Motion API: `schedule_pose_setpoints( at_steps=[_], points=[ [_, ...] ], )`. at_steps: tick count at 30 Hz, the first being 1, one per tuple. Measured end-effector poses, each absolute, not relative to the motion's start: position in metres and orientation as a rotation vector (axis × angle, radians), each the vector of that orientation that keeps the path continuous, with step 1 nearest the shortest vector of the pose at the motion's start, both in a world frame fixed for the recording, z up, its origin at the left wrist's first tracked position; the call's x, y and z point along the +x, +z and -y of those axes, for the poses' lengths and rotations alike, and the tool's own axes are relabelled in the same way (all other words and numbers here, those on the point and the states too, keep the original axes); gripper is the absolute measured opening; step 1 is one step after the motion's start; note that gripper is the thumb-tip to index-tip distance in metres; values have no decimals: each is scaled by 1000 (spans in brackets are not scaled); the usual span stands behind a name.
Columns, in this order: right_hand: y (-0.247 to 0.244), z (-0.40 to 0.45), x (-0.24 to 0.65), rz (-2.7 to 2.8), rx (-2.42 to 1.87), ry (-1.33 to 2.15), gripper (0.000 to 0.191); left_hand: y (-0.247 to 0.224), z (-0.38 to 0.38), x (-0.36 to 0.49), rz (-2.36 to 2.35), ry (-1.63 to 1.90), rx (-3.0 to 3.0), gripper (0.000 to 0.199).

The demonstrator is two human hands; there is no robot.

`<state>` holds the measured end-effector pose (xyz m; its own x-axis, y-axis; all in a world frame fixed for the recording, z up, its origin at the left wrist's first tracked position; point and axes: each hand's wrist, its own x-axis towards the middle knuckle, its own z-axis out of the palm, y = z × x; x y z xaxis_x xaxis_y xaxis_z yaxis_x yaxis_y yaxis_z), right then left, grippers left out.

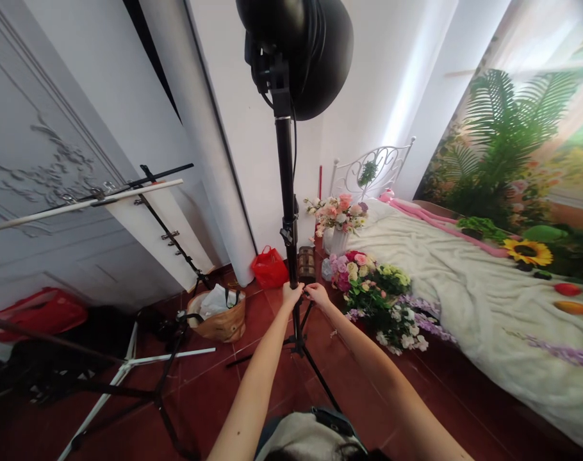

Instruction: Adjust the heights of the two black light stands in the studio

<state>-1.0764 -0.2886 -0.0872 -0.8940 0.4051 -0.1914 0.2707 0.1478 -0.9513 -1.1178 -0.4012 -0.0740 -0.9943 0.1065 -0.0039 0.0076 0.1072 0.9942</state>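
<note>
A black light stand (286, 173) rises upright in front of me, its legs spread on the floor. On top sits a studio light (320, 57) with a round black reflector, and a cable runs down beside the pole. My left hand (292, 293) is wrapped round the lower part of the pole. Close by on the right, my right hand (316, 293) has its fingers pinched at a small dark knob (305, 292) on the stand, partly covered by the fingers. Higher up the pole is another clamp (286, 234).
Right of the stand, bunches of artificial flowers (368, 275) lie beside a bed with a cream blanket (464, 275). Behind are a red bag (269, 267) and a small chest (307, 264). At left stand a woven basket (224, 320), a white-legged stand (128, 365) and a backdrop bar (80, 208).
</note>
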Motion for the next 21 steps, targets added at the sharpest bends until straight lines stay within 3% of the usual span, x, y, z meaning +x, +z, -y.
schedule_pose_setpoints(
  at_steps=[8,12,17,21],
  points=[
    [-70,278,-1043,2818,95,859,43,-75,401,-1117,-2241,2079,152,18],
    [-59,284,-1052,2938,84,497,29,-75,401,-1117,-2289,2055,142,17],
    [-59,282,-1074,2999,151,449,18,-71,401,-1116,-2324,2044,115,13],
    [-59,269,-1101,3082,142,676,13,-67,401,-1115,-2314,2026,78,13]
  ],
)
